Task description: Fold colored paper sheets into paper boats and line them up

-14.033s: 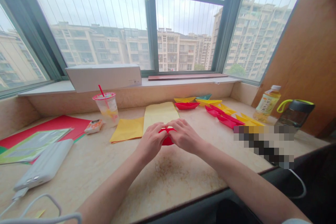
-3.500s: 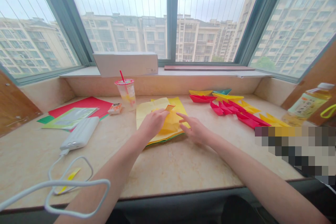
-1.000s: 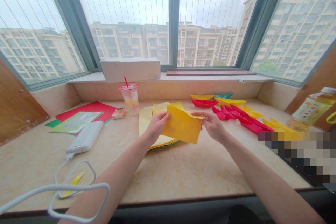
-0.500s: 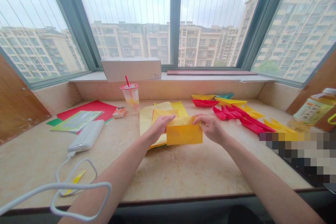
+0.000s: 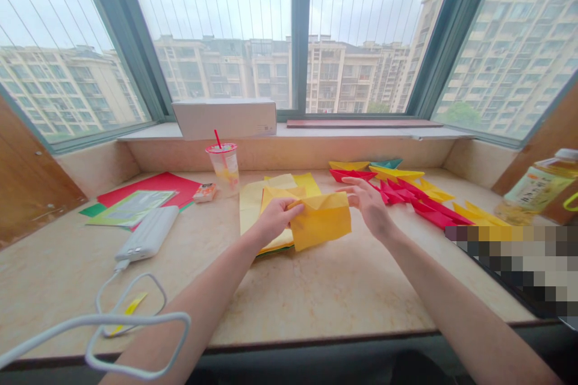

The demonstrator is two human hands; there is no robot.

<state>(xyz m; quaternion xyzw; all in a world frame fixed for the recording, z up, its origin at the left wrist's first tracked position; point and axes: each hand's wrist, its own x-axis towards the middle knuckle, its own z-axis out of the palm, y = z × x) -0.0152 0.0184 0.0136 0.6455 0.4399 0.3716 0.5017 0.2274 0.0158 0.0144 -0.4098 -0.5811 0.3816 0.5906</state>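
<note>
A folded sheet of yellow paper (image 5: 321, 225) is pinched at its left edge by my left hand (image 5: 279, 216), thumb on top. My right hand (image 5: 368, 200) is open just beyond the sheet's right edge, its fingers apart and stretched toward the paper's upper corner; whether a fingertip touches it I cannot tell. Beneath and behind the held sheet lies a stack of pale and bright yellow paper (image 5: 251, 204), partly hidden by my left hand. Folded red paper boats (image 5: 397, 191) and yellow paper boats (image 5: 397, 174) sit in a row beyond my right hand.
A lidded cup with a red straw (image 5: 224, 165) stands behind the stack. At left lie red paper (image 5: 156, 183), a small box (image 5: 205, 192) and a white power bank (image 5: 148, 233) with a looping cable (image 5: 135, 320). A bottle (image 5: 539, 183) stands at right, near a blurred-out patch.
My right hand has let go of the yellow sheet's upper right corner and its fingers have spread. The sheet has tilted slightly, still held by my left hand.
</note>
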